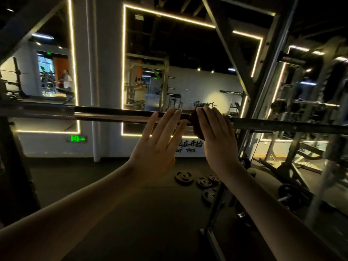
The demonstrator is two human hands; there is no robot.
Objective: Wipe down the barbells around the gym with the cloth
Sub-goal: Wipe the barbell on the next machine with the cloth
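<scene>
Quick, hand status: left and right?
Left hand: open, fingers straight, holding nothing.
Right hand: holds the cloth against the barbell.

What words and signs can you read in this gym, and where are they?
"在开始" on the white wall, its start hidden behind the left hand.
"GOT THIS" just below it, same wall.
Green exit sign low on the wall: a pictogram and arrow, no readable words.
Reflected green signs: too small to read.
Weight plates: too dark to read.
Cloth and barbell: no writing shows.
</scene>
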